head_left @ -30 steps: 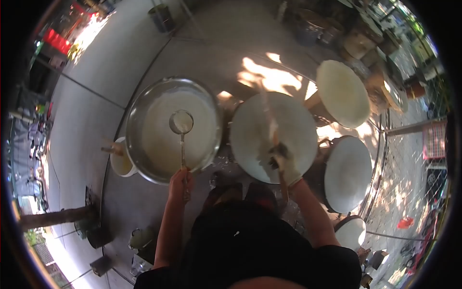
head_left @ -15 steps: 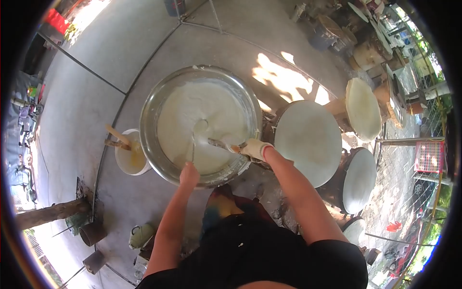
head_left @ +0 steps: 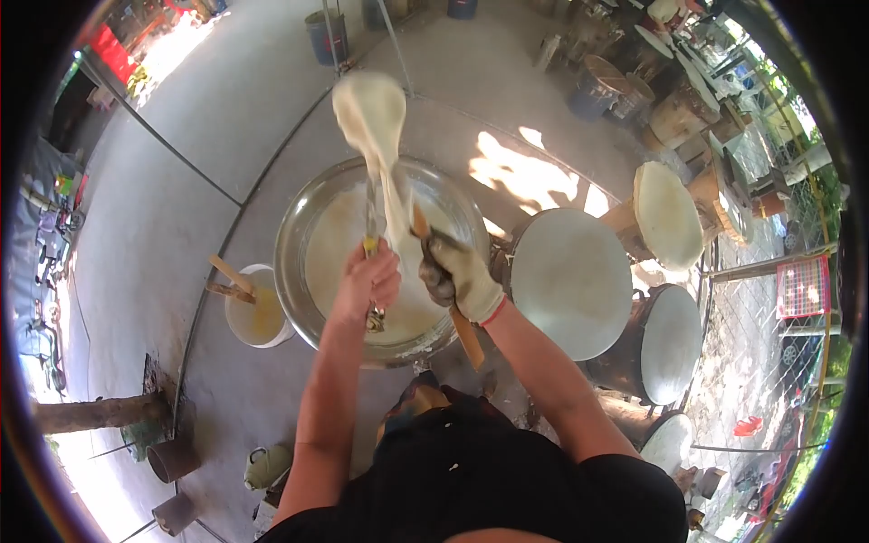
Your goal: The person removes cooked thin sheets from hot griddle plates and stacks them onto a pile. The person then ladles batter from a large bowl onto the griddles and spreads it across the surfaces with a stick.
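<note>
My bare left hand is closed round the handle of a ladle, held upright over a wide metal basin. Thick white batter coats the raised ladle head and trails down in a stretched strand. My right hand, in a white work glove with dark-stained fingers, grips a flat wooden stick beside the strand. The stick slants across the basin's right side, and its upper end is near the batter. More white batter lies in the basin.
A white bucket with wooden handles and yellowish liquid stands left of the basin. Large round drum-like forms with pale tops stand close on the right. A log and rusty cans are at lower left.
The ladle has come up out of the basin, lifting a stretch of batter. My right hand has raised the wooden stick from the batter and tilted it beside the ladle.
</note>
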Demonstrator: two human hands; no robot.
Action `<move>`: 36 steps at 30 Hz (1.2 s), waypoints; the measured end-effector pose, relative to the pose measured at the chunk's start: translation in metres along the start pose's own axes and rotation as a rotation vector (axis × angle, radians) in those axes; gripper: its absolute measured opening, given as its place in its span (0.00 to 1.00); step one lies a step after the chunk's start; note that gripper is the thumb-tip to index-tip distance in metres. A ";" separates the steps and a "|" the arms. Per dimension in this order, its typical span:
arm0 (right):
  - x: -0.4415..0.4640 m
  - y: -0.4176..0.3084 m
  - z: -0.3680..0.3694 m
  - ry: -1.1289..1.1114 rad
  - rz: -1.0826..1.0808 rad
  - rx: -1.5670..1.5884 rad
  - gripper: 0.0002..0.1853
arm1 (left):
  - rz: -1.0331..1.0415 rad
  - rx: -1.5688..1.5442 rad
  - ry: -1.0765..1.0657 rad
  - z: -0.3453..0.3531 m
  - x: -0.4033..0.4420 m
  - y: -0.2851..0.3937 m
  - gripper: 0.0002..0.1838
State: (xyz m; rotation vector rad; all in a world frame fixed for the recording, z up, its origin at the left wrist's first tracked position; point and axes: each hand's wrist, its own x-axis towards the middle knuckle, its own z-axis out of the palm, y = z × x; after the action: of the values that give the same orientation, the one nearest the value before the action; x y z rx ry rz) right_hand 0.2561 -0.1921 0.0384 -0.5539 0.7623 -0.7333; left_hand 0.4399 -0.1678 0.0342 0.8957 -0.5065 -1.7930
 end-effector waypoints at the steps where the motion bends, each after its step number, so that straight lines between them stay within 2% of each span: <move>1: -0.011 -0.017 0.013 -0.058 -0.078 0.007 0.15 | 0.084 0.056 -0.023 0.021 -0.009 0.020 0.04; 4: -0.044 -0.046 0.026 -0.253 -0.309 -0.021 0.19 | 0.273 0.222 -0.064 0.074 -0.043 0.061 0.04; 7: -0.076 -0.057 0.015 -0.217 -0.312 -0.052 0.20 | 0.367 0.318 -0.109 0.087 -0.062 0.066 0.04; 8: -0.089 -0.059 0.014 -0.168 -0.297 -0.064 0.20 | 0.347 0.361 -0.054 0.088 -0.067 0.062 0.04; 11: -0.122 -0.037 -0.024 0.026 -0.332 -0.121 0.15 | 0.180 0.582 0.160 0.084 -0.077 0.018 0.04; 12: -0.135 -0.030 -0.035 0.196 -0.279 -0.144 0.16 | 0.118 0.663 0.193 0.084 -0.079 -0.003 0.04; 13: -0.149 -0.022 -0.049 0.266 -0.272 -0.147 0.16 | 0.051 0.743 0.226 0.086 -0.081 -0.026 0.04; 16: -0.194 0.006 -0.113 0.460 -0.254 -0.218 0.18 | -0.283 0.678 -0.004 0.098 -0.083 -0.097 0.08; 19: -0.250 0.040 -0.190 0.729 -0.309 -0.624 0.20 | -0.567 0.511 -0.159 0.171 -0.097 -0.163 0.12; 20: -0.279 0.045 -0.211 0.794 -0.207 -0.743 0.21 | -0.661 0.423 -0.210 0.198 -0.102 -0.183 0.13; 23: -0.391 0.081 -0.271 0.878 -0.319 -1.126 0.21 | -0.966 -0.074 -0.279 0.259 -0.100 -0.246 0.13; 26: -0.518 0.130 -0.321 0.971 -0.204 -1.187 0.23 | -1.009 0.004 -0.336 0.314 -0.091 -0.298 0.14; 29: -0.625 0.182 -0.350 0.995 -0.015 -1.135 0.24 | -1.010 0.132 -0.305 0.372 -0.098 -0.352 0.15; 30: -0.643 0.193 -0.356 0.985 0.052 -1.100 0.24 | -1.024 0.156 -0.409 0.391 -0.098 -0.366 0.14; 32: -0.651 0.208 -0.362 1.069 -0.082 -0.862 0.24 | -1.051 0.187 -0.609 0.419 -0.097 -0.386 0.13; 34: -0.644 0.206 -0.376 1.216 -0.321 -0.744 0.23 | -0.947 0.350 -0.766 0.458 -0.095 -0.407 0.10; 36: -0.630 0.187 -0.398 1.330 -0.354 -0.375 0.22 | -0.804 0.537 -0.892 0.492 -0.087 -0.431 0.07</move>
State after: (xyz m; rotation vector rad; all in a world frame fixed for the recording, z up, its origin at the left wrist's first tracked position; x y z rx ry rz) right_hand -0.2969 0.3295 -0.0695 -0.4954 2.0997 -1.3043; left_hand -0.1831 0.0460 0.0759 0.6245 -1.3839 -2.8723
